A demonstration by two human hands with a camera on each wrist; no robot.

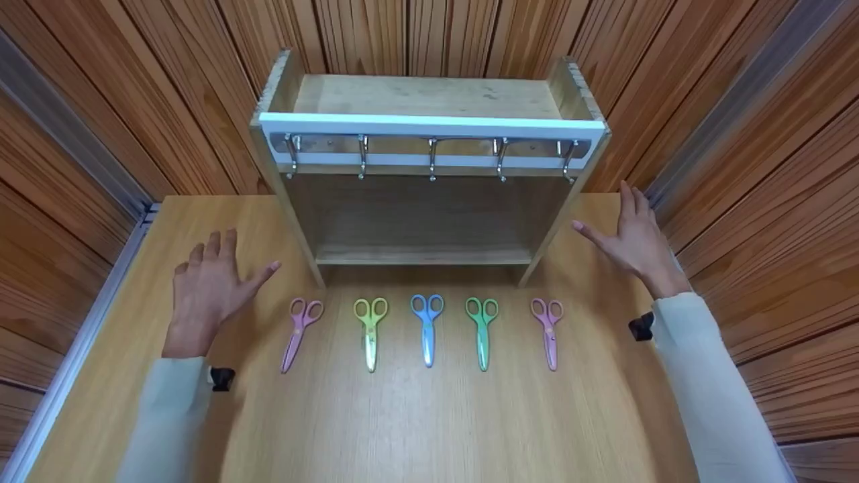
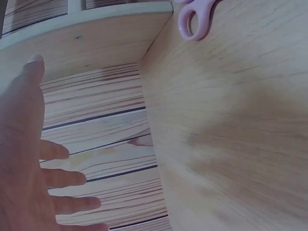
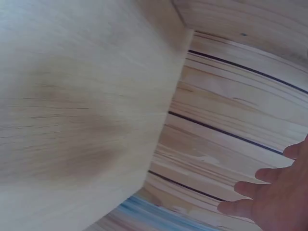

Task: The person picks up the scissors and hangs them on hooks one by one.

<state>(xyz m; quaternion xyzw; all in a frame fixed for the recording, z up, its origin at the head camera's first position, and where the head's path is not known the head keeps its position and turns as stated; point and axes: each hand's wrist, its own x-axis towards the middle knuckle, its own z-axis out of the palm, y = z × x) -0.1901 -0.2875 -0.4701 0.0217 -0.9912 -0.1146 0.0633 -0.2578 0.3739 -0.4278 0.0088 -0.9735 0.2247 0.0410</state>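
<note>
My left hand (image 1: pixel 207 288) hovers over the table's left side with fingers spread, holding nothing. On the right, my right hand (image 1: pixel 634 241) is likewise held above the table, thumb out and fingers straight. Between them lies a row of scissors: pink scissors (image 1: pixel 295 339) nearest my left hand, yellow-green scissors (image 1: pixel 370 342), blue scissors (image 1: pixel 428 335), green scissors (image 1: pixel 483 339) and another pair of pink scissors (image 1: pixel 550 339) toward my right hand. Their handles point away from me. Part of a pink handle (image 2: pixel 204 21) shows in the left wrist view.
Behind the scissors stands a wooden shelf (image 1: pixel 423 257). Across its upper front runs a white rail (image 1: pixel 402 125) with several metal hooks (image 1: pixel 432 161), no scissors on them. Wood-patterned walls (image 1: pixel 772 201) close in the back and sides of the table (image 1: pixel 429 429).
</note>
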